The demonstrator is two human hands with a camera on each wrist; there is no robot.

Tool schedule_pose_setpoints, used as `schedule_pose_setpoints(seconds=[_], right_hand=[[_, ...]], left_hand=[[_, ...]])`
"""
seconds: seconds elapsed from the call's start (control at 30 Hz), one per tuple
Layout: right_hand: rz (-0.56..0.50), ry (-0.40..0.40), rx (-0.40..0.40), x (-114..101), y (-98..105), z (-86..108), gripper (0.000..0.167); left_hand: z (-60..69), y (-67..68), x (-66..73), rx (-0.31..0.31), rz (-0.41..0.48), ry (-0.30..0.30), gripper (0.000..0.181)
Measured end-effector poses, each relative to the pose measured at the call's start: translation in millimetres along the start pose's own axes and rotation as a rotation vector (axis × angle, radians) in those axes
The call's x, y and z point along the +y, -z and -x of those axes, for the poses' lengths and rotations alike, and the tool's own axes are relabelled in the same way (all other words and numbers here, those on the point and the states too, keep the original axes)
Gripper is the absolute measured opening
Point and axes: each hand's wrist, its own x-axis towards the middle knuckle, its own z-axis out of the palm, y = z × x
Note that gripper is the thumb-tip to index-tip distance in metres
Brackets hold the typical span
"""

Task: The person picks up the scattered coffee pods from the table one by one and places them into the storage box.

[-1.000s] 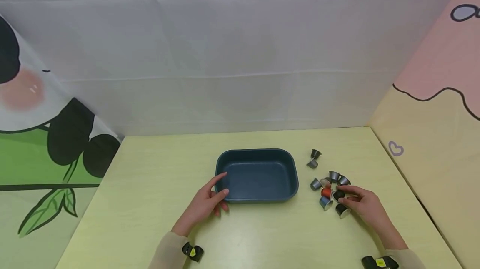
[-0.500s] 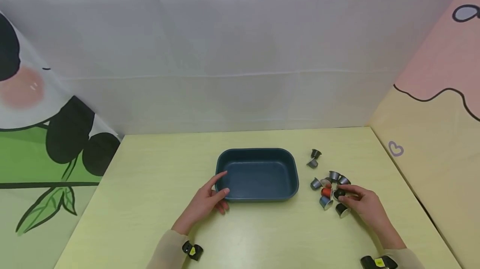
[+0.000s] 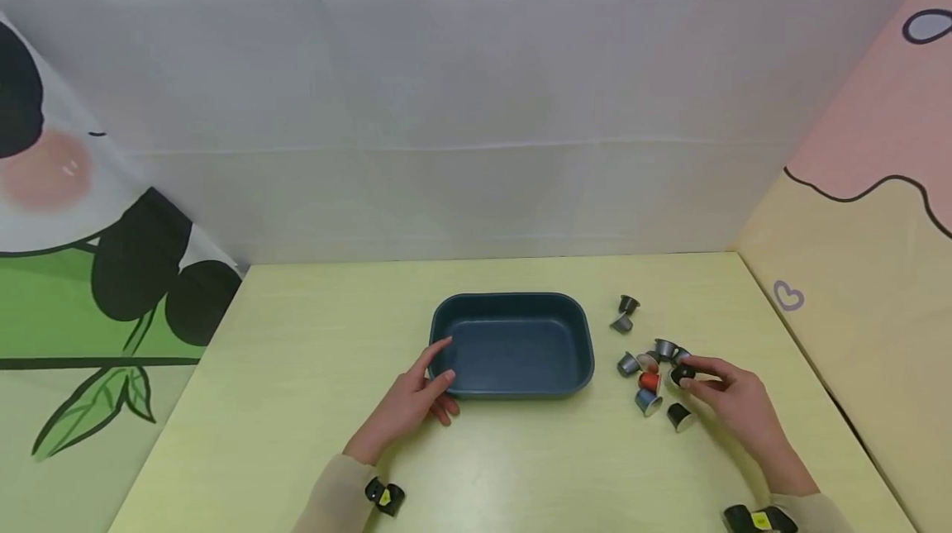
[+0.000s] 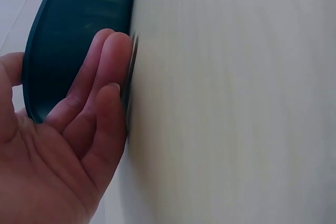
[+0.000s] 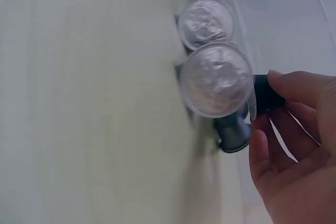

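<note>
My left hand [image 3: 405, 405] holds the near left corner of a dark blue rectangular dish [image 3: 513, 394]. In the left wrist view its thumb reaches over the rim, while the other visible fingers [image 4: 107, 103] lie along the outer wall. Over a cluster of coffee capsules at the right, my right hand [image 3: 736, 401] pinches a black coffee capsule [image 3: 683, 374] between thumb and fingers. The right wrist view shows that black capsule's side, its foil lid almost edge-on. Close around it are a red capsule [image 3: 649, 382], a blue capsule [image 3: 648, 402] and several grey ones.
Another black capsule [image 3: 679, 416] lies at the cluster's near side. Behind the cluster, a dark capsule [image 3: 629, 303] and a grey capsule [image 3: 621, 324] lie together. The pale yellow table [image 3: 335, 326] meets a white cloth backdrop [image 3: 476, 186] and a printed panel [image 3: 840, 293] at right.
The right hand has raised the black capsule slightly, shifting a little right and away from the red and blue ones. The left hand keeps its place on the dish.
</note>
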Motion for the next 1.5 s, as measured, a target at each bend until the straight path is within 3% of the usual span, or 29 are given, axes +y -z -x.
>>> schedule_pose_setpoints(seconds=[0.33, 0.47, 0.7, 1.1, 1.33, 1.5], right_hand=[[0.088, 0.137, -0.023, -40, 9, -8.4, 0.034], [0.053, 0.200, -0.042, -54, 8, -12.0, 0.033], [0.081, 0.313, -0.058, -69, -1, -23.3, 0.030], [0.055, 0.386, -0.134, -91, -17, -40.6, 0.028], [0.041, 0.429, -0.165, -102, -25, -48.2, 0.028], [0.025, 0.431, -0.203, -112, -32, -54.7, 0.029]], left_hand=[[0.2, 0.7, -1.1, 0.002, 0.008, 0.010, 0.064], [0.4, -0.5, -0.9, 0.008, 0.001, 0.014, 0.067], [-0.6, -1.8, -1.8, 0.011, -0.005, 0.021, 0.068], [1.1, -3.0, 6.8, 0.008, -0.062, 0.004, 0.080], [-1.1, -3.7, 3.1, 0.035, -0.207, -0.016, 0.078], [-4.0, -2.7, 0.4, 0.026, -0.221, -0.052, 0.068]])
